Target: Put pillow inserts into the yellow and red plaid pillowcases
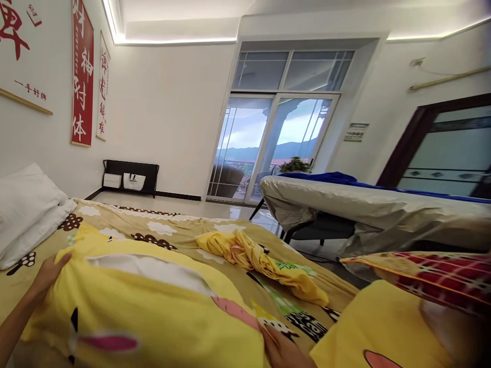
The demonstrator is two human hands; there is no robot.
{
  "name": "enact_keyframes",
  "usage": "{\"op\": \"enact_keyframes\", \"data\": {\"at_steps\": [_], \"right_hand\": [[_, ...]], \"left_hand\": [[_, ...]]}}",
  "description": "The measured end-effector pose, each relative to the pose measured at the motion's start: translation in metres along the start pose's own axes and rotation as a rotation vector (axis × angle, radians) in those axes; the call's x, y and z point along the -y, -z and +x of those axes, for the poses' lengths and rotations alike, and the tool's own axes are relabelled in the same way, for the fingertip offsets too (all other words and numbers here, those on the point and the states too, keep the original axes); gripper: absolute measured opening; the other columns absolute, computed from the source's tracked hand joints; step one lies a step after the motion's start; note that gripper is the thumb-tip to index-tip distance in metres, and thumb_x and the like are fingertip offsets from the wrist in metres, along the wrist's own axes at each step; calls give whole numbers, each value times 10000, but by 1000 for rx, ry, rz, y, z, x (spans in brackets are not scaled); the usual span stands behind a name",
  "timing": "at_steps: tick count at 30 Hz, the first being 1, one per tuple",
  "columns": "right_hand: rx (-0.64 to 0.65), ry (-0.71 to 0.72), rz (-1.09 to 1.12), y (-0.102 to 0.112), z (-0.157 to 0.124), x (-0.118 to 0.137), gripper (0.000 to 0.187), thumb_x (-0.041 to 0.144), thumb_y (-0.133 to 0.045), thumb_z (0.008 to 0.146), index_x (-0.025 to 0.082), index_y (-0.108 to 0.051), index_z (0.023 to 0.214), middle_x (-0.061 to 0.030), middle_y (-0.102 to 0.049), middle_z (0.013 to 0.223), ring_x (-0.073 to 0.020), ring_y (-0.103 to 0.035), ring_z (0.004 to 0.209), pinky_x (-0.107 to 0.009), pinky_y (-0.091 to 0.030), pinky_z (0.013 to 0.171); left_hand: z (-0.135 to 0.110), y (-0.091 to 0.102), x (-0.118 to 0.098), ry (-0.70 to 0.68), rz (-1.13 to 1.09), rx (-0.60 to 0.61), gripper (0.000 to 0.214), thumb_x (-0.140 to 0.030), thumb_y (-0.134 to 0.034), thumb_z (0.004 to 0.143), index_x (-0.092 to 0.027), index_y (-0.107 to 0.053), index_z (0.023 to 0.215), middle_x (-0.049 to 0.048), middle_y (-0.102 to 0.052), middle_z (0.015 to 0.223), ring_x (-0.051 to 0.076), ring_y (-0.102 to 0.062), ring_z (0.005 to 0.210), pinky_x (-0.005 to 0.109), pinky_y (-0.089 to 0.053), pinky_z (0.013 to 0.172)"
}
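My left hand (48, 273) grips the far left edge of a yellow pillow (153, 306) in a cartoon-print case, whose white inner pillow shows through the opening. My right hand (282, 350) sits at the bottom edge, pressed against the pillow's right side; its fingers are mostly hidden. The pillow lies on a tan patterned bedspread (184, 230). A crumpled yellow pillowcase (261, 260) lies beyond it on the bed.
Two white pillows (26, 209) are stacked at the left by the wall. A red-checked cushion (433, 276) and another yellow pillow (379, 327) are at the right. A covered table (376, 209) stands beyond the bed. A glass balcony door (268, 148) is at the back.
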State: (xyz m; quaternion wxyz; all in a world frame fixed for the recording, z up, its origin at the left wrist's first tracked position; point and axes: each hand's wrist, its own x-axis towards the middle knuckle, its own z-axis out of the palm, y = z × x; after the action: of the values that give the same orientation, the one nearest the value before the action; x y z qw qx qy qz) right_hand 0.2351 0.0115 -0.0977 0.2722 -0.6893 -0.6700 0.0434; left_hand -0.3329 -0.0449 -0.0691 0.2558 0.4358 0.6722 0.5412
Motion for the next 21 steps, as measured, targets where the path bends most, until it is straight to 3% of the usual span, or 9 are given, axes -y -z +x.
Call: {"op": "enact_keyframes", "data": {"at_steps": [2, 5, 8, 10, 13, 15, 18, 19, 21], "right_hand": [[-10, 66, -100, 32, 28, 29, 428, 448, -257, 823, 312, -645, 705, -93, -707, 753, -299, -674, 776, -407, -483, 676], [-176, 50, -269, 68, 56, 59, 422, 393, -252, 875, 211, -621, 779, -124, -697, 747, -262, -660, 735, -335, -421, 631], [-344, 62, -255, 69, 56, 54, 430, 427, -275, 891, 199, -627, 799, -124, -704, 761, -244, -654, 725, -302, -393, 600], [-335, 110, -186, 48, 44, 35, 454, 465, -286, 885, 203, -651, 825, -105, -706, 723, -243, -654, 685, -298, -398, 577], [-218, 136, -113, -3, 21, 10, 491, 466, -277, 877, 186, -678, 903, -113, -727, 779, -252, -671, 705, -304, -434, 590], [-95, 111, -107, -37, 8, 4, 485, 420, -264, 878, 183, -682, 944, -120, -736, 866, -251, -687, 773, -303, -459, 625], [108, 52, -122, -64, -3, 7, 487, 392, -243, 884, 219, -686, 986, -99, -743, 869, -256, -699, 787, -311, -477, 622], [138, 39, -116, -65, -4, 7, 489, 394, -242, 883, 228, -692, 983, -95, -744, 861, -261, -701, 781, -317, -483, 617], [70, 44, -62, -57, -7, 1, 468, 415, -276, 864, 246, -709, 922, -81, -747, 844, -259, -704, 775, -313, -501, 623]], "left_hand": [[23, -9, -41, -176, 158, -118, 477, -580, -507, 779, -152, -644, 938, 117, -702, 978, 293, -643, 934, 352, -509, 790], [46, -16, -96, -435, 375, -296, 409, -547, -451, 825, -167, -597, 783, 77, -658, 767, 227, -613, 774, 306, -456, 740], [48, -5, -109, -502, 392, -463, 441, -585, -397, 858, -184, -568, 792, 17, -610, 670, 184, -572, 682, 271, -423, 683], [43, 8, -86, -416, 423, -423, 468, -615, -404, 848, -186, -591, 851, 18, -653, 747, 198, -599, 743, 265, -429, 694], [31, 12, -17, -181, 544, -92, 518, -604, -412, 840, -148, -629, 958, 77, -707, 948, 253, -635, 914, 291, -456, 768], [21, 2, 30, -46, 623, 30, 558, -584, -402, 837, -102, -641, 988, 144, -707, 989, 304, -643, 953, 335, -469, 784], [6, -18, 70, 17, 775, -13, 627, -618, -324, 850, -120, -616, 1096, 173, -701, 1006, 363, -644, 949, 406, -468, 756], [2, -21, 73, 9, 820, -36, 634, -620, -284, 863, -137, -602, 1124, 168, -704, 991, 366, -646, 940, 412, -465, 748], [-4, -18, 67, -11, 863, -87, 630, -614, -246, 875, -150, -601, 1111, 159, -711, 904, 363, -655, 896, 404, -460, 724]]}}
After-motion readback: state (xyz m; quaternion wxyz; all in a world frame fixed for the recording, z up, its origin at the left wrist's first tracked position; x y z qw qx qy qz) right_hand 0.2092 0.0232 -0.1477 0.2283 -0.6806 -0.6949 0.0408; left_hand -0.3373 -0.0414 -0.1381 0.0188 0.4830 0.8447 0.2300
